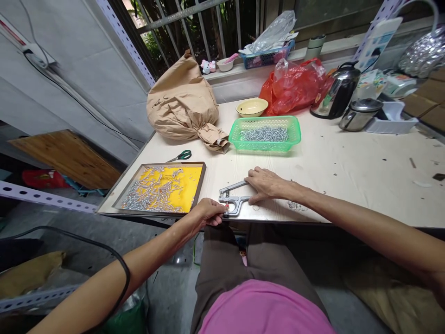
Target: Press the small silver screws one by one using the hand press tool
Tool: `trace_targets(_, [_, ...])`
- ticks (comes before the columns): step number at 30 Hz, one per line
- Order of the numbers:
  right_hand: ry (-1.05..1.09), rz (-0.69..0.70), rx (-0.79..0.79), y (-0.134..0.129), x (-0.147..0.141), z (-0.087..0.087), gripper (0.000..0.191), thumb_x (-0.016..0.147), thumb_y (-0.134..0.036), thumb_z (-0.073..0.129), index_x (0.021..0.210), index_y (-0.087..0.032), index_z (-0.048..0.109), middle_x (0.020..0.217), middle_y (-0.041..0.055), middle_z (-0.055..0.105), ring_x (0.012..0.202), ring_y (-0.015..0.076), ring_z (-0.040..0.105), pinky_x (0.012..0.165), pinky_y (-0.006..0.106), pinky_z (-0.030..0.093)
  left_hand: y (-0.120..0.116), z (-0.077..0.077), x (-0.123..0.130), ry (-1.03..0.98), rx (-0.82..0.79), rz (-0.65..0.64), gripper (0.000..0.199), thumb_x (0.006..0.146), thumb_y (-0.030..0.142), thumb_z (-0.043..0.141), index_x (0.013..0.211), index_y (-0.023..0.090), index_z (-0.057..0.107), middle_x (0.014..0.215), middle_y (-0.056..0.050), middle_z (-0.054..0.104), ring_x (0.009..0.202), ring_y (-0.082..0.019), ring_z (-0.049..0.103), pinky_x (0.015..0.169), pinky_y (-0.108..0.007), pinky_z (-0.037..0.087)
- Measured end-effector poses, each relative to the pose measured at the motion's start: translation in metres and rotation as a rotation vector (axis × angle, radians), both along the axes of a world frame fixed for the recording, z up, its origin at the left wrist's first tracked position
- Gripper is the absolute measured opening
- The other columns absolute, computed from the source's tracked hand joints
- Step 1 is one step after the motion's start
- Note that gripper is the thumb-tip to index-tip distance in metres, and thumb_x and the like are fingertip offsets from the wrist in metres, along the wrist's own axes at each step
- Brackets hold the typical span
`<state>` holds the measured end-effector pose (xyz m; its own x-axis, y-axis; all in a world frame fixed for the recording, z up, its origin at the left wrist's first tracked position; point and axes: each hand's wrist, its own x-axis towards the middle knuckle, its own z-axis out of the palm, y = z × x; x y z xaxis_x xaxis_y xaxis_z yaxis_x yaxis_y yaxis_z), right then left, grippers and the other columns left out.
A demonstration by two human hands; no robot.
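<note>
Snap fastener pliers (237, 200), grey metal with a red part at the jaw, lie at the table's front edge. My right hand (266, 183) is wrapped round their two handles, which stand apart. At the jaw end, my left hand (210, 211) is closed in a pinch; whatever is between its fingertips is too small to make out. Left of that hand lies a shallow tray (203, 178) with a yellow bottom and many small silvery metal pieces. Farther back, a green plastic basket (264, 147) holds more small silvery pieces.
Green-handled scissors (184, 155) lie behind the tray. Along the back are a brown paper sack (182, 106), a cream bowl (252, 107), a red plastic bag (295, 88), an electric kettle (339, 93) and a metal pot (359, 116). A black cable (118, 255) loops by my left forearm.
</note>
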<state>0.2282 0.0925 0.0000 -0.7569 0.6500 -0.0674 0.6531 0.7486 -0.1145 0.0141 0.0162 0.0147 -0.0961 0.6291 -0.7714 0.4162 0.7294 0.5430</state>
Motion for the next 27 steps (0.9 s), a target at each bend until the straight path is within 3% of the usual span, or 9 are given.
trace_targets(4, [0.005, -0.038, -0.024, -0.008, 0.000, 0.002, 0.046, 0.072, -0.051, 0.070, 0.097, -0.014, 0.061, 0.100, 0.0121, 0.057, 0.092, 0.0252, 0.049, 0.066, 0.032, 0.039, -0.010, 0.002, -0.001, 0.174, 0.147, -0.126, 0.032, 0.083, 0.039, 0.058, 0.063, 0.014, 0.057, 0.047, 0.003, 0.051, 0.041, -0.009, 0.049, 0.046, -0.022, 0.037])
trace_targets(9, [0.026, -0.040, -0.018, -0.013, 0.000, 0.003, 0.039, 0.074, -0.046, 0.070, 0.095, -0.014, 0.060, 0.101, 0.0118, 0.056, 0.095, 0.0251, 0.049, 0.068, 0.031, 0.041, -0.022, 0.001, 0.008, 0.574, 0.797, -0.503, 0.022, 0.084, 0.036, 0.056, 0.085, 0.015, 0.066, 0.089, -0.007, 0.063, 0.085, -0.019, 0.059, 0.075, -0.029, 0.045])
trace_targets(12, [0.036, -0.016, 0.023, -0.017, 0.001, -0.002, 0.035, 0.076, -0.043, 0.069, 0.095, -0.015, 0.060, 0.099, 0.0113, 0.057, 0.094, 0.0251, 0.050, 0.072, 0.033, 0.043, -0.018, -0.006, 0.024, 0.616, 0.980, -0.725, 0.030, 0.080, 0.034, 0.063, 0.102, 0.013, 0.061, 0.109, -0.011, 0.059, 0.107, -0.025, 0.051, 0.091, -0.035, 0.042])
trace_targets(15, [0.065, 0.006, 0.074, -0.018, 0.002, -0.014, 0.030, 0.078, -0.038, 0.066, 0.096, -0.015, 0.060, 0.095, 0.0103, 0.057, 0.092, 0.0254, 0.051, 0.074, 0.034, 0.044, -0.004, -0.015, 0.038, 0.666, 1.015, -0.885, 0.046, 0.077, 0.035, 0.066, 0.114, 0.010, 0.054, 0.124, -0.016, 0.053, 0.115, -0.027, 0.046, 0.098, -0.038, 0.039])
trace_targets(20, [0.148, 0.047, 0.039, -0.009, 0.006, -0.035, 0.030, 0.075, -0.037, 0.066, 0.096, -0.016, 0.061, 0.094, 0.0104, 0.058, 0.091, 0.0262, 0.053, 0.075, 0.037, 0.045, 0.020, -0.021, 0.039, 0.631, 0.896, -1.060, 0.047, 0.081, 0.041, 0.060, 0.115, 0.009, 0.052, 0.115, -0.015, 0.056, 0.105, -0.026, 0.051, 0.090, -0.037, 0.044])
trace_targets(24, [0.100, 0.019, -0.078, -0.008, 0.005, -0.035, 0.047, 0.069, -0.041, 0.068, 0.108, -0.016, 0.059, 0.099, 0.0120, 0.058, 0.093, 0.0276, 0.054, 0.079, 0.038, 0.045, 0.029, -0.023, 0.033, 0.593, 0.838, -1.100, 0.063, 0.073, 0.048, 0.067, 0.120, 0.010, 0.049, 0.115, -0.014, 0.054, 0.105, -0.028, 0.048, 0.083, -0.037, 0.046])
trace_targets(27, [0.016, -0.036, -0.094, -0.013, 0.001, -0.027, 0.041, 0.073, -0.038, 0.064, 0.108, -0.017, 0.060, 0.098, 0.0114, 0.058, 0.094, 0.0279, 0.055, 0.076, 0.036, 0.044, 0.032, -0.025, 0.030, 0.620, 0.858, -1.093, 0.058, 0.074, 0.052, 0.064, 0.116, 0.014, 0.054, 0.110, -0.011, 0.054, 0.103, -0.028, 0.047, 0.079, -0.037, 0.047])
